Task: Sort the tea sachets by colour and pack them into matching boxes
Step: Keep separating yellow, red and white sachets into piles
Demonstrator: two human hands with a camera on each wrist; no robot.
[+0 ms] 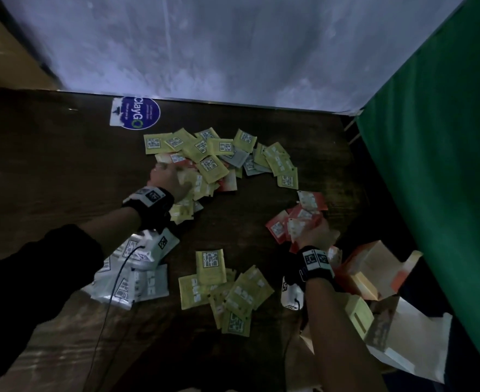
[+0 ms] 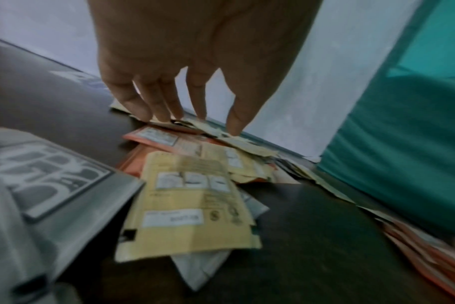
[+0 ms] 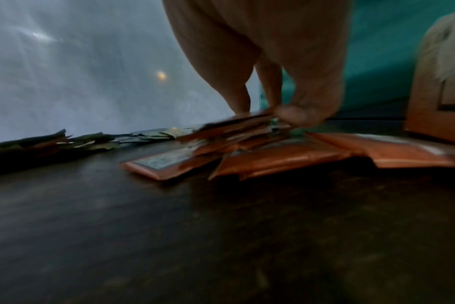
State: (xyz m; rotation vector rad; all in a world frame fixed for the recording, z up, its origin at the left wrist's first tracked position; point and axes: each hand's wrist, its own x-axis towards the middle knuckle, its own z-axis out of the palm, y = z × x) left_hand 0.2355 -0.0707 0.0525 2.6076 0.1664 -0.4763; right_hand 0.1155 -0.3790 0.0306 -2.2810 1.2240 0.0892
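Observation:
Tea sachets lie in heaps on a dark wooden table. A mixed heap of yellow, grey and orange sachets lies at the back. My left hand reaches onto it, straight fingertips touching the top sachets above an orange sachet and a yellow one. My right hand is on the orange sachets at the right. Its thumb and fingers pinch a small stack of them. A grey heap lies front left, a yellow heap front centre.
Open boxes stand at the right edge: an orange box, a yellow box and a third with white flaps. A green cloth hangs at the right, a white sheet behind. A blue round sticker is on the table.

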